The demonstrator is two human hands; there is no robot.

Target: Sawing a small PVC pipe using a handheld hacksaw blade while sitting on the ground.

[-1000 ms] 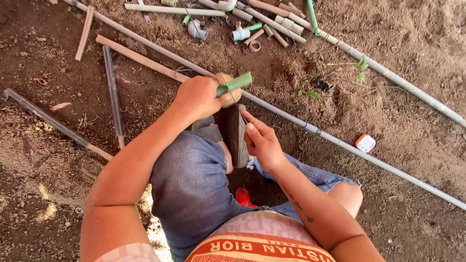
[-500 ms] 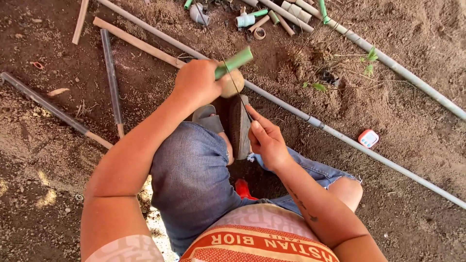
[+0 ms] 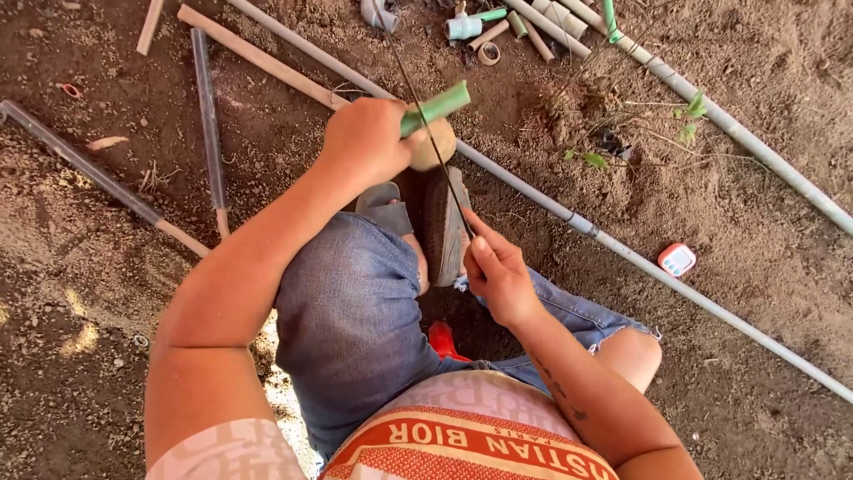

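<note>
A green pipe [image 3: 435,108] is gripped in the left hand [image 3: 366,140] over the knee; a thin blade [image 3: 426,133] is pinched by the right hand [image 3: 498,276]. Long pipes [image 3: 640,258] and a timer [image 3: 677,260] are scattered on the soil [image 3: 755,178] around.

the ground [image 3: 782,293] is reddish-brown dirt, darker in patches. on it, right of the long grey pipe [image 3: 640,262], lies a small orange-and-white timer [image 3: 677,260] with a pale blue face. the left hand [image 3: 364,138] grips a bright green handle [image 3: 435,107] over a tan round piece [image 3: 434,144]. the shorts [image 3: 355,320] are faded blue denim, and the shirt [image 3: 471,436] has orange and pale pink bands. the sandal [image 3: 442,227] is grey-brown. small green leaves [image 3: 689,107] show beyond the pipe.
</note>
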